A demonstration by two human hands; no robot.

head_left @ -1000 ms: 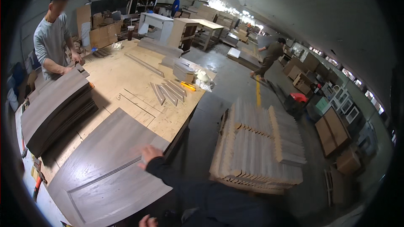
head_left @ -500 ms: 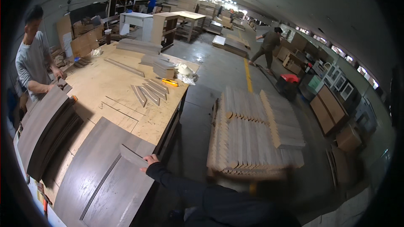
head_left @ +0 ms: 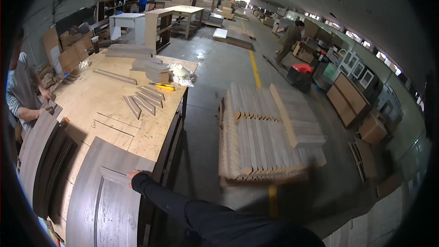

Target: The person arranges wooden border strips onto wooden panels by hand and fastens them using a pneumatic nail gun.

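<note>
My right hand point(head_left: 134, 176) is at the right edge of a curved grey-brown wood panel point(head_left: 120, 215) on the workbench. Its fingers close on the end of a short, thin moulding strip point(head_left: 115, 175) lying across the panel. The strip meets a longer dark moulding line point(head_left: 98, 203) at a corner. Only part of the fingers shows past the dark sleeve. My left hand is out of the picture.
A stack of curved panels point(head_left: 42, 160) stands at the bench's left, beside a co-worker point(head_left: 25, 87). Short strips point(head_left: 144, 100) and a yellow cutter point(head_left: 163, 87) lie on the bench point(head_left: 87, 96). Right of it sits a pallet stack of wood pieces point(head_left: 260, 142). Another person point(head_left: 291, 39) walks behind.
My right hand has brought the short strip down flat against the panel, meeting the long moulding line. My view has swung right. The background person has moved a little.
</note>
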